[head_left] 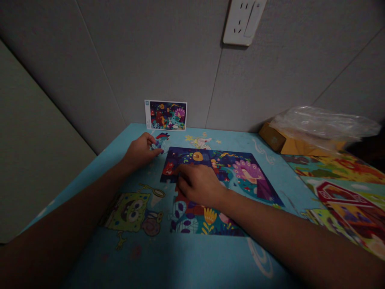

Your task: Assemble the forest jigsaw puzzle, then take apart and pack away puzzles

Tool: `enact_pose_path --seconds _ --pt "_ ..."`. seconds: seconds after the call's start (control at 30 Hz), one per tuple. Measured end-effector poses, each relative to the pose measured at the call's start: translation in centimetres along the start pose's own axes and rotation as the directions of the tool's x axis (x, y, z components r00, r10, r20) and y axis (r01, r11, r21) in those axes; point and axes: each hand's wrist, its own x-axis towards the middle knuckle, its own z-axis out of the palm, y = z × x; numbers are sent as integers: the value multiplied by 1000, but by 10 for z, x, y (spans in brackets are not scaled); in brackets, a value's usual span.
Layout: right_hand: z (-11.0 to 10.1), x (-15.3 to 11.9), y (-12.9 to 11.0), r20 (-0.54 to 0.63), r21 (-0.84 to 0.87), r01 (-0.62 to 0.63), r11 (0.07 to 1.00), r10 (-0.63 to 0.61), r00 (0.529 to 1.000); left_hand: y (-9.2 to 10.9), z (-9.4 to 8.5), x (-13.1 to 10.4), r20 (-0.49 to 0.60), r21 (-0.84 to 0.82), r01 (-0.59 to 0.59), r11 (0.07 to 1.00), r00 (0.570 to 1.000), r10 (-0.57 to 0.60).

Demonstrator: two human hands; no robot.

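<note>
A mostly joined jigsaw puzzle [258, 170], showing a purple peacock, flowers and a dark night scene, lies flat on the blue table. Its left edge has a gap beside the red figure. My left hand [141, 149] is beyond the upper left corner of the puzzle, with thumb and fingers closed around a puzzle piece [162, 137] in blue and red. Over the middle-left of the puzzle rests my right hand [200, 182], index finger reaching out and thumb apart from it. I see nothing held in it; its palm side is hidden.
A small picture card [167, 115] of the same scene leans against the grey wall. To the right lie a yellow-brown box [306, 144], clear plastic wrap [325, 124] and another colourful picture [355, 200]. The table [144, 261] bears printed cartoon figures. A socket [243, 22] is above.
</note>
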Motion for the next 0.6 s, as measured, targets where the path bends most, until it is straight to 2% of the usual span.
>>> enact_pose_path --seconds 0.1,0.2,0.3,0.37,0.43,0.5,0.6 --pt "1 1 2 -35 95 -61 994 64 997 8 -2 -3 -2 -196 -103 975 995 105" --pt "3 5 5 -80 279 -161 947 190 979 18 -5 -9 11 -394 -190 899 977 211" --pt "5 8 9 -98 419 -164 893 224 970 25 -9 -17 154 -510 -205 835 934 323" --pt "6 9 10 -102 414 -130 901 188 977 28 -10 -22 284 -517 -218 828 869 406" --pt "6 9 11 -94 374 -113 921 159 983 29 -11 -25 351 -475 -269 838 815 461" --pt "5 8 10 -81 352 -115 929 153 985 30 -11 -26 359 -423 -326 845 796 487" --pt "4 7 9 -67 339 -127 932 158 985 30 -12 -26 336 -433 -330 839 804 490"
